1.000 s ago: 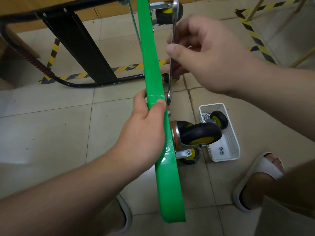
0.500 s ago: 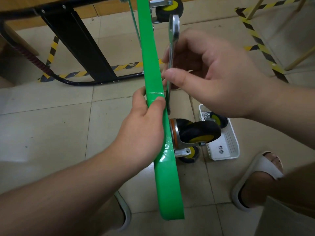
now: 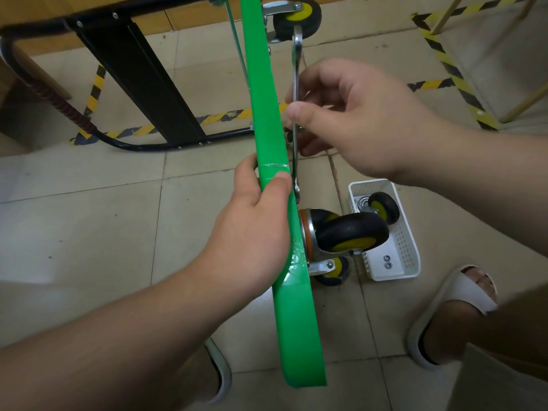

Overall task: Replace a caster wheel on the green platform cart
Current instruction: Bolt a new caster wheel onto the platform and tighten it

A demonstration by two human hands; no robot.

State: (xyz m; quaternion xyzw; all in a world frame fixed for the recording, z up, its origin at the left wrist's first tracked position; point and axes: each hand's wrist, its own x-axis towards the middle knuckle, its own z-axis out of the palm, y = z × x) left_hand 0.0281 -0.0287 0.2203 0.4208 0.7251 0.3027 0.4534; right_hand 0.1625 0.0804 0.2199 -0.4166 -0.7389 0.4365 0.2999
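Observation:
The green platform cart (image 3: 268, 123) stands on its edge, its underside facing right. My left hand (image 3: 255, 229) grips the green edge just above a black and yellow caster wheel (image 3: 350, 234) mounted on the deck. My right hand (image 3: 355, 123) pinches a silver wrench (image 3: 296, 69) that runs alongside the underside, its lower end close to the deck above that caster. Another caster (image 3: 296, 17) sits at the far end, and a lower one (image 3: 333, 271) shows beneath the near caster.
A white basket (image 3: 406, 247) on the tiled floor holds a loose caster (image 3: 382, 207) and two nuts (image 3: 387, 261). The cart's black handle frame (image 3: 142, 81) lies to the left. My slippered feet stand below, the right one (image 3: 450, 310) near the basket. Striped floor tape runs behind.
My right hand and the wrench have slid downward along the cart's underside and shifted slightly. My left hand keeps its grip on the green edge.

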